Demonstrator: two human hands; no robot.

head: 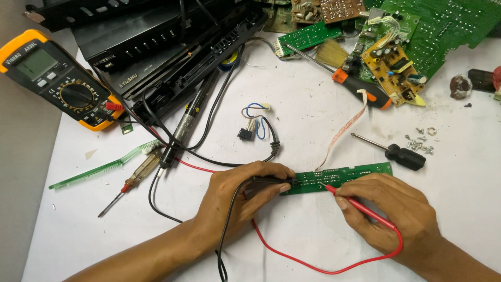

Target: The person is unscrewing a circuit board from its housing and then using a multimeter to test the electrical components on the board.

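A long narrow green circuit board (360, 172) lies on the white work surface. My left hand (237, 196) grips a black test probe (271, 180) whose tip rests on the board's left end. My right hand (394, 211) holds a red test probe (360, 206) like a pen, its tip touching the board near the middle. Red and black leads (292, 256) run from the probes toward a yellow multimeter (57, 78) at the far left.
Black device casings (156, 47) sit at the back. Green circuit boards (433, 26), a brush and an orange-handled tool (360, 89) lie at the back right. A black screwdriver (402, 155), loose screws (420, 143), a soldering iron (182, 125), a clear-handled screwdriver (135, 175) and a green plastic strip (99, 167) lie around.
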